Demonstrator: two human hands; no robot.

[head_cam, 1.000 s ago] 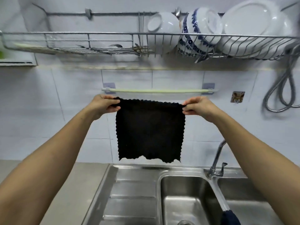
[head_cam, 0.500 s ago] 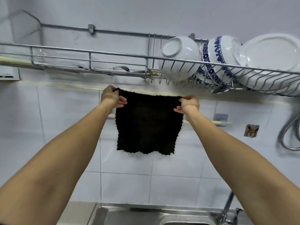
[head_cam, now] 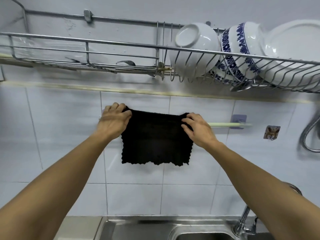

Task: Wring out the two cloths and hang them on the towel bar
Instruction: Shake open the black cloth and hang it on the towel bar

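Note:
A black cloth hangs spread flat against the tiled wall, draped over the pale green towel bar. My left hand grips its top left corner and my right hand grips its top right corner, both palms down at bar height. The bar shows only to the right of the cloth, as far as its purple wall mount; the rest is hidden behind the cloth and my hands. A second cloth is not in view.
A wire dish rack runs across the wall above the bar, holding white and blue-patterned bowls and a plate. A steel sink and tap lie below. A metal hose hangs at the right.
The cloth went up from below the bar to above it, then came down over the bar. It hangs shorter now and my hands have turned palm-down on its top corners.

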